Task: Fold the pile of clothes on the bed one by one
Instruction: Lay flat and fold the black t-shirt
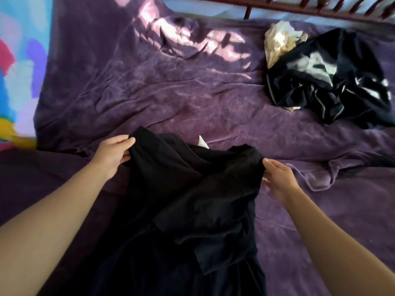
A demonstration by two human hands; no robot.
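- The black garment (192, 199) lies on the near part of the bed, its lower end running toward the person and its top edge lifted. The cloth is matt, soft and limp, with loose flaps crossing its middle.
- The left hand (115, 154) grips one top corner, thumb over and fingers beneath. The right hand (277, 180) pinches the opposite corner. The hands are well apart, with the edge slack between them.
- To fold well here, the top edge probably needs drawing taut and level and the crossed flaps smoothing flat first, or bulk will be trapped inside.
- A small white label (203, 143) peeps out just behind the top edge.
- The purple blanket (171, 92) underneath is plush and velvety, rumpled in long creases and glossy where sun strikes it.
- At the far right sits the pile (333, 82): slick, shiny black fabric with pale piping, and a crumpled cream cloth (277, 39) touching its far side.
- Beyond it runs a dark wooden rail (320, 6) with turned spindles.
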